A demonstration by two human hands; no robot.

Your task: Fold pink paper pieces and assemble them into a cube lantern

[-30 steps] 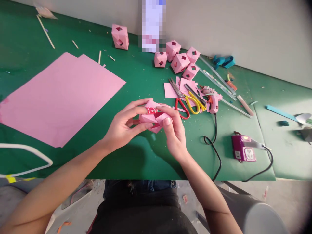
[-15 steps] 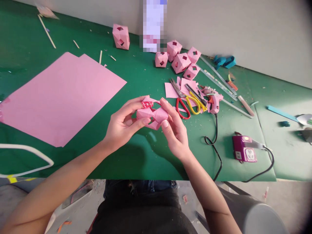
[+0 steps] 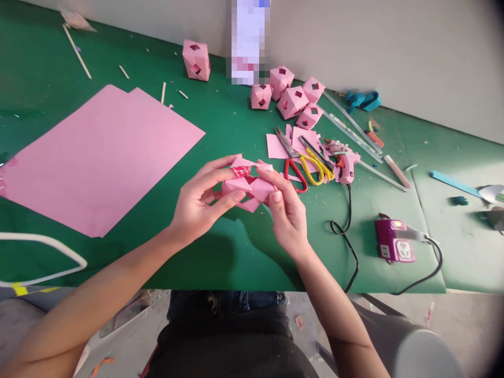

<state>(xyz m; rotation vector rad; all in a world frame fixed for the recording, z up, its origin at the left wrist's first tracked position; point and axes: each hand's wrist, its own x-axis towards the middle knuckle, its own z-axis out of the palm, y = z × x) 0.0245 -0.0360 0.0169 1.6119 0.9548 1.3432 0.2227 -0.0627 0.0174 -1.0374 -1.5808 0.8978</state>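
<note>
- Head view: the left hand (image 3: pixel 194 206) pinches the left side of a folded pink paper piece (image 3: pixel 263 190), its thumb at the near edge and its fingers behind; one finger wears a red-and-white wrap (image 3: pixel 241 171).
- The right hand (image 3: pixel 290 220) grips the right side of the same piece between thumb and bent fingers.
- The piece is held above the green surface (image 3: pixel 260 270), between the two hands, with openings showing among its folds.
- Large pink paper sheets (image 3: pixel 106 163) lie overlapping to the left.
- Beyond the hands stand a larger pink paper shape (image 3: pixel 197 62) and, to its right, a cluster of smaller pink shapes (image 3: pixel 292 102).
- Scissors (image 3: pixel 292 151) lie on pink scraps (image 3: pixel 275 146), near the right hand, with a pink glue gun (image 3: pixel 346 165) just beside the scraps.
- Farther right sits a purple socket block (image 3: pixel 394 241).
</note>
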